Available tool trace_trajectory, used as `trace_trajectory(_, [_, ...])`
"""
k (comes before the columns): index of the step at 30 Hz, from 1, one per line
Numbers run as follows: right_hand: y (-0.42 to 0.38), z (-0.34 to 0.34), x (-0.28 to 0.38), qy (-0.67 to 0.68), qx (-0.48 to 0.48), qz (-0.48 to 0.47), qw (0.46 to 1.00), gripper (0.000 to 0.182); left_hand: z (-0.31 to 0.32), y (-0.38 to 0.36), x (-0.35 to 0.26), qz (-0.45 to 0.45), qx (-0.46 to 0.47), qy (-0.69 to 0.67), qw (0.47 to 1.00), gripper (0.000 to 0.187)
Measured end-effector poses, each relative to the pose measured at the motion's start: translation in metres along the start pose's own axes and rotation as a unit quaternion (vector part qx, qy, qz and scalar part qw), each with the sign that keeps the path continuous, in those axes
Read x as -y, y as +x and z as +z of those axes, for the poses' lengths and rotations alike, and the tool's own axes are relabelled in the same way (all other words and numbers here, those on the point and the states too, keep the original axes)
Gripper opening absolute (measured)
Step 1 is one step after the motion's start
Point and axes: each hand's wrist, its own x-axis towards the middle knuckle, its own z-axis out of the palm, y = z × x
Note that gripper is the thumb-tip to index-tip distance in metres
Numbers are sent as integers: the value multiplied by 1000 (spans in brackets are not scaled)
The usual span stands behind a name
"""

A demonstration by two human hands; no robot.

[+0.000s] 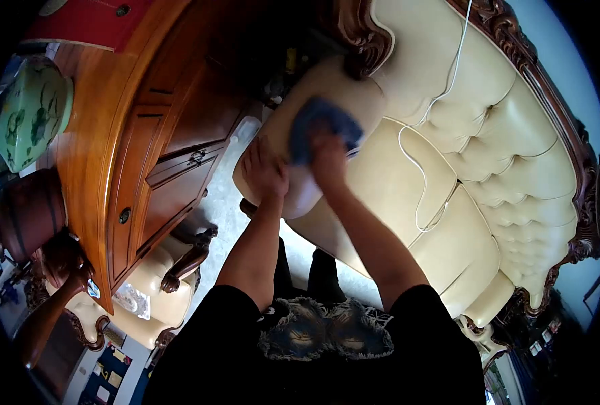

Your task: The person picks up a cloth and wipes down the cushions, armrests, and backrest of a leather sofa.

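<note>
My right hand (329, 162) is on a blue cloth (317, 121), blurred by motion, against the rounded cream seat cushion (364, 94) at the end of the sofa. Beside it on the left, my left hand (266, 169) rests flat on the cushion's front side with fingers spread. A carved dark wood armrest (366, 40) curls over the far end of that cushion. The cream sofa backrest (516, 155) has buttoned tufts and a carved wooden frame. Over the backrest and seat trails a thin white cable (422, 175).
To the left stands a wooden cabinet (172, 148) with dark metal pulls; a green vase (33, 111) and a brown barrel-shaped object (33, 212) are on its top. Pale floor (222, 209) shows between cabinet and sofa. Another cream seat (168, 283) lies beyond the cabinet's near end.
</note>
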Motion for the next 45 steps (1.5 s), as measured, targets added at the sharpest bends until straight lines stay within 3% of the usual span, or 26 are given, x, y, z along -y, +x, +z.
trace_trajectory(2, [-24,-28,36,104,61,-113,986,57,-4,5,-7,-15,16,-17,1000,82])
trace_trajectory(4, [1,-35,22,130,74,-132,980,56,-8,2,-7,-16,5,-51,999,87])
trace_trajectory(5, [21,-33,13,159,89,-151,972,55,-9,3,-6,-1,-9,-53,999,81])
trace_trajectory(7, [71,3,-6,45,37,-180,982,40,9,2,6,17,-29,-31,999,76])
trace_trajectory(9, [131,-46,2,-58,131,-70,987,35,14,-6,13,39,-40,-4,998,72])
trace_trajectory(11, [176,-30,-12,-115,154,-45,980,35,10,-1,7,23,-22,-7,999,71])
trace_trajectory(15, [212,-1,-21,-95,96,-14,991,33,12,-1,7,56,-48,-14,997,70])
trace_trajectory(17, [222,-3,-14,-105,241,34,964,42,16,1,9,72,-69,-23,995,70])
trace_trajectory(18, [213,-9,-8,-105,245,39,963,42,15,-1,9,75,-63,-24,995,70])
trace_trajectory(22, [129,-36,9,-42,79,4,996,39,10,0,1,63,-75,-14,995,61])
trace_trajectory(23, [111,-39,5,-43,77,12,996,39,10,1,-1,49,-72,-5,996,61])
trace_trajectory(25, [82,-46,-14,79,-51,-6,996,38,8,1,-3,53,-67,-8,996,61])
trace_trajectory(29, [69,-48,-72,142,-44,-63,987,41,15,-1,3,78,-90,-17,993,62])
trace_trajectory(31, [64,-40,-110,175,-80,-30,981,44,16,-1,3,79,-81,-12,994,62])
trace_trajectory(36, [41,-9,-151,319,-195,41,927,40,11,-3,-4,94,-88,7,992,60])
trace_trajectory(39, [23,33,-140,421,-375,196,802,31,9,1,-9,95,-84,1,992,59])
trace_trajectory(40, [9,52,-140,420,-375,203,801,31,10,2,-8,95,-85,4,992,59])
trace_trajectory(42, [-25,93,-140,481,-206,465,714,34,14,1,-7,99,-78,9,992,59])
trace_trajectory(43, [-42,116,-139,481,-203,472,711,34,15,0,-4,105,-88,26,990,59])
trace_trajectory(45, [-56,147,-135,544,-105,552,623,36,19,1,-4,114,-97,46,988,58])
